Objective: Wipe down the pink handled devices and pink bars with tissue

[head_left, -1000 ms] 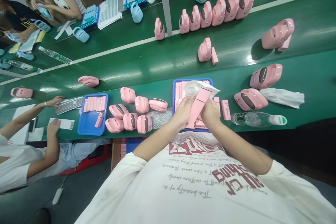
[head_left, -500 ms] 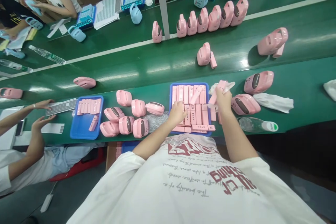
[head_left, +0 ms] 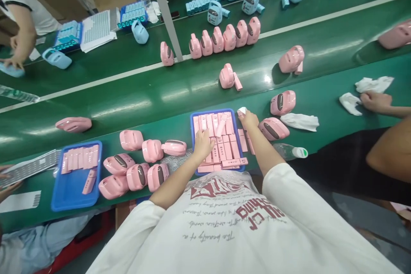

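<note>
Your half-curled left hand (head_left: 203, 144), hold unclear, lay over slim pink plastic bars (head_left: 227, 149), seemingly rowed for reach in the blue plastic tray (head_left: 192, 125), while your closed right hand (head_left: 249, 120) gripped white cloth (head_left: 243, 110) beside it.

Bright light; white glare streaks along green surface (head_left: 192, 80); wide-angle stretching near edges.
</note>
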The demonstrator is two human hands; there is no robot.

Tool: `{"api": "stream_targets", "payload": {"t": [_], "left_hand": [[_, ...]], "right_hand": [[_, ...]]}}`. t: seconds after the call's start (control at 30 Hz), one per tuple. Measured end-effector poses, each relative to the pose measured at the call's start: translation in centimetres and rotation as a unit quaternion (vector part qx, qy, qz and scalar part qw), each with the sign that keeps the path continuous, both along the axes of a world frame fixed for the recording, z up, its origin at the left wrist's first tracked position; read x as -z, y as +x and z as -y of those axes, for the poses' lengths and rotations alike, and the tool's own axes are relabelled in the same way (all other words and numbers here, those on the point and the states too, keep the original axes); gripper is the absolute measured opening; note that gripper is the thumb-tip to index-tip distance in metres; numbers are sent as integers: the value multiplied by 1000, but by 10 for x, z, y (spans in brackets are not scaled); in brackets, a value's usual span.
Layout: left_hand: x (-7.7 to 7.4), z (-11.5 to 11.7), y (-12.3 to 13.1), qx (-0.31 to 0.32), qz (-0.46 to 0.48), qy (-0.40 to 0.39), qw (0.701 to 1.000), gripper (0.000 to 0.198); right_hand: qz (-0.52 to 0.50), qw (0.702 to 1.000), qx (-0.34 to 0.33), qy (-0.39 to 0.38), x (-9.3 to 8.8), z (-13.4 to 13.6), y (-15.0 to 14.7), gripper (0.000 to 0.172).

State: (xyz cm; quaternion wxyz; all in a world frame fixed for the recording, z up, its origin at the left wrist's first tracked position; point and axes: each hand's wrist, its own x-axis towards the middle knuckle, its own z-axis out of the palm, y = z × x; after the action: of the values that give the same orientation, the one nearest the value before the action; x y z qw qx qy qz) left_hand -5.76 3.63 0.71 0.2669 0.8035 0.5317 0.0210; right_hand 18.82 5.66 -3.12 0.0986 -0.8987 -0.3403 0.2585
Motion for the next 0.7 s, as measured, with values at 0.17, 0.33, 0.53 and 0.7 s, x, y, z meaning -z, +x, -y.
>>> {"api": "stream_targets", "payload": {"t": [0.17, 0.33, 0.53, 0.7], "left_hand": [[-6, -31, 57, 14, 216, -124, 968, 51], [-3, -52, 99, 35, 352, -340, 872, 42], [-1, -61, 87, -49, 352, -413, 838, 20], [1, -110, 56, -168, 290, -372, 865, 17]], "right_hand": [[10, 996, -33, 79, -31, 6, -13, 41], [-22, 984, -103, 142, -63, 14, -37, 39], [9, 995, -63, 72, -80, 12, 1, 36], [84, 995, 51, -17, -81, 17, 43, 30]]}}
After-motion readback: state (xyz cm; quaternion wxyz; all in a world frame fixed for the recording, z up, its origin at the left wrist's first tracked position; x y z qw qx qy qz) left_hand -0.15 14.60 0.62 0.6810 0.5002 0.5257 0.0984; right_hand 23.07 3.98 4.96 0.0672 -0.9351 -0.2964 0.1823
